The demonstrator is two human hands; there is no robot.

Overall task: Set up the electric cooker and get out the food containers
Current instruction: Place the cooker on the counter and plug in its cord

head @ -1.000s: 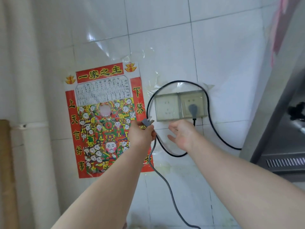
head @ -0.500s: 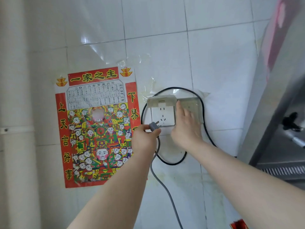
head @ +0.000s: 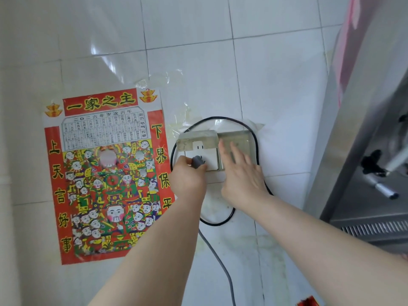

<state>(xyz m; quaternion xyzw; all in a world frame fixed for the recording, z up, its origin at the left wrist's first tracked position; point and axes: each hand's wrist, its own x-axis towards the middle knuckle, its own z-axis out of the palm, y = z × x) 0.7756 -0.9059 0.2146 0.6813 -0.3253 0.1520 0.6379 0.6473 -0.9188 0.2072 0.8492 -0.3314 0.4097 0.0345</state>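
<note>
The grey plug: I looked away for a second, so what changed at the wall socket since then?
The left hand carried the grey plug up to the left socket, whose cover got flipped up. The right hand moved onto the right cover. Black cord unchanged.

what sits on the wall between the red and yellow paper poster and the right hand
In the head view, the left hand holding the grey plug against the white wall socket lies between the red and yellow paper poster and the right hand.
</note>
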